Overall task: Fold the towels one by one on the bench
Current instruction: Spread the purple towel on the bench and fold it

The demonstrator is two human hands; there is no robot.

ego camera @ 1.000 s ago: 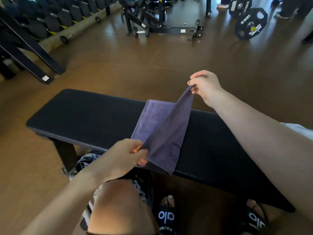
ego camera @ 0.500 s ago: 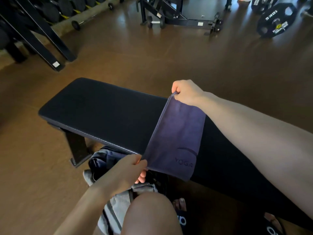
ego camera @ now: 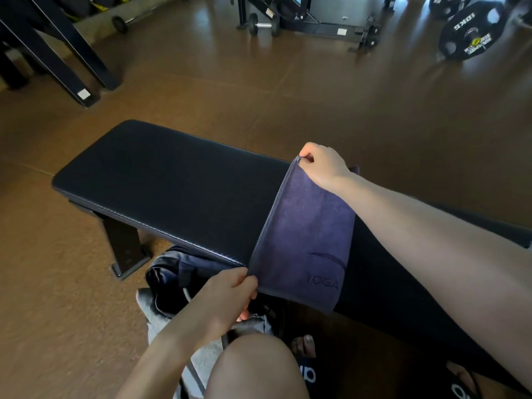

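A: Purple towel (ego camera: 305, 240), folded, lies across black bench (ego camera: 172, 182) toward its right part. Near end overhangs front edge; "YOGA" print visible at that end.

B: Hand status?

A: Left hand (ego camera: 227, 300) pinches near-left corner of towel, thumb on top, fingers curled under, just off bench front edge. Right hand (ego camera: 322, 165) pinches far-left corner at rear side of bench pad, fingers curled around cloth. Both clamped on same towel, well apart, one per end of left edge.

B: Towel attitude?

A: Left edge stretched straight btwn the two hands. Whether it is raised off pad: cannot tell. Right forearm crosses above towel's far-right part. Small strip of purple shows beyond right wrist, on pad.

B: Other items?

A: Ref. floor under bench front: dark blue bag (ego camera: 178, 272) w/ grey cloth (ego camera: 161, 321) beside it, both just behind left hand. Bench leg (ego camera: 123, 249) to left of bag. Knee (ego camera: 253, 370) at bottom centre; black sandals (ego camera: 305, 370) on feet, white lettering, partly cut off. Background: brown floor (ego camera: 259, 96), weight plate (ego camera: 472, 30) marked "10KG" at top right, small dumbbell (ego camera: 263, 24) at top centre, black rack legs (ego camera: 72, 61) at top left.
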